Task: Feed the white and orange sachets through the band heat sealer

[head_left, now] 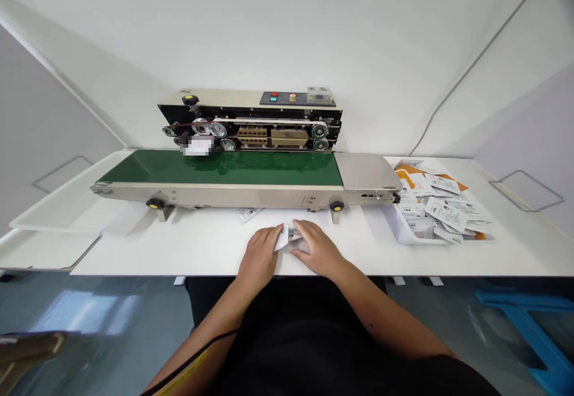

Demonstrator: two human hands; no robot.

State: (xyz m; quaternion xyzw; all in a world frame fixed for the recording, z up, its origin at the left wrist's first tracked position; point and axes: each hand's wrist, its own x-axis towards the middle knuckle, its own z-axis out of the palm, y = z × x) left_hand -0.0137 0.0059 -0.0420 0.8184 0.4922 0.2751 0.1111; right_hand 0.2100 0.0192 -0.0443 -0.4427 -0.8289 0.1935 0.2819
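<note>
my left grip [259,257]: clamped on white sachet [282,238]
my right grip [317,247]: clamped on it too
upper middle: band sealer [251,122]
right side: sachet tray [401,232]

Glossy green conveyor belt [219,168], smooth cream-painted metal housing [251,195], shiny steel rollers [319,131] on black metal plates [179,112], matt white tabletop [134,252] — thin paper sachet [281,237], semi-gloss printed packets [443,213], white plastic tray [401,231] — all smooth.
</note>
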